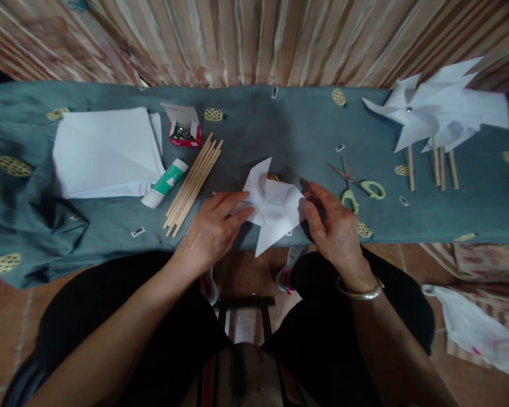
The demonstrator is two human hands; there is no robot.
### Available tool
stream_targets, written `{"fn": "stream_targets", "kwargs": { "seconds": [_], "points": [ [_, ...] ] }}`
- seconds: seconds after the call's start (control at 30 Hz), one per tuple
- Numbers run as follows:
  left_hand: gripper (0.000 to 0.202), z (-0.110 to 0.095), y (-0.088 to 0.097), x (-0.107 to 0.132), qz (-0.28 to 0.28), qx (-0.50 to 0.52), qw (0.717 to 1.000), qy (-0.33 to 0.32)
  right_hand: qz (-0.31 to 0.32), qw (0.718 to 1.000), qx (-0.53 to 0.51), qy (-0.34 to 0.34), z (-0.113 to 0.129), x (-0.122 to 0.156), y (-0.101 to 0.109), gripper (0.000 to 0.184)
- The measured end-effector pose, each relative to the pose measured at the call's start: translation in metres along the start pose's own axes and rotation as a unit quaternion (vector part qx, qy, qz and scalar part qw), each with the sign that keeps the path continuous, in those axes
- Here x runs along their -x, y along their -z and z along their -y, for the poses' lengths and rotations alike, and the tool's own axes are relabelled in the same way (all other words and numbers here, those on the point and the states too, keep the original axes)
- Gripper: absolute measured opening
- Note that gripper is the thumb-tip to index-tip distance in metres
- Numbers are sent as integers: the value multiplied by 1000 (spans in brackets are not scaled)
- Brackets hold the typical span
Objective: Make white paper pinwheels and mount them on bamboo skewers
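Evidently unlabelled, folded paper pinwheel, left hand, right hand gripping.

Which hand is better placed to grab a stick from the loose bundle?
Left, likely. The left hand on the folded paper lies beside the sticks; the right hand sits nearer the scissors.

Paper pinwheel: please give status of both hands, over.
Left hand and right hand both grip the paper pinwheel, at the table near edge. Scissors lie right of it, wooden sticks left. Nothing between.
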State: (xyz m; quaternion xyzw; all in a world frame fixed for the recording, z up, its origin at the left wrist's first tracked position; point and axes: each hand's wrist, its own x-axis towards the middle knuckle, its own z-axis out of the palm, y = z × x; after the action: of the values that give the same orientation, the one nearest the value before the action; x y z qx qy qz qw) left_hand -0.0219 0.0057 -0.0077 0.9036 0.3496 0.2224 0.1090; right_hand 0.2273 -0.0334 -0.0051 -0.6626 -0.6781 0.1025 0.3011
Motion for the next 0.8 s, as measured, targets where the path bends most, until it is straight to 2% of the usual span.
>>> {"fn": "stream_targets", "kwargs": {
  "seconds": [0.13, 0.23, 0.3, 0.43, 0.57, 0.7, 0.8],
  "points": [
    [29, 12, 7, -1, -40, -18, 999, 15, 49, 997, -29, -56, 11, 14, 7, 36],
    [30, 2, 11, 0, -64, -2, 998, 7, 85, 992, -44, -84, 19, 21, 8, 37],
    [29, -13, 10, 2, -45, 21, 999, -16, 87, 991, -43, -95, 22, 22, 8, 37],
    [26, -39, -2, 8, 38, 30, 997, -65, 83, 990, -22, -115, 24, 23, 6, 37],
    [15, -42, -11, 11, 44, 6, 997, -65, 72, 994, 7, -76, 22, 23, 9, 34],
    [16, -37, -9, 13, 30, 13, 997, -64, 19, 1000, -8, 19, 16, 21, 17, 26],
    [17, -37, -7, 14, 9, 27, 998, -50, 52, 995, -64, 60, 13, 20, 21, 28]
  ]
}}
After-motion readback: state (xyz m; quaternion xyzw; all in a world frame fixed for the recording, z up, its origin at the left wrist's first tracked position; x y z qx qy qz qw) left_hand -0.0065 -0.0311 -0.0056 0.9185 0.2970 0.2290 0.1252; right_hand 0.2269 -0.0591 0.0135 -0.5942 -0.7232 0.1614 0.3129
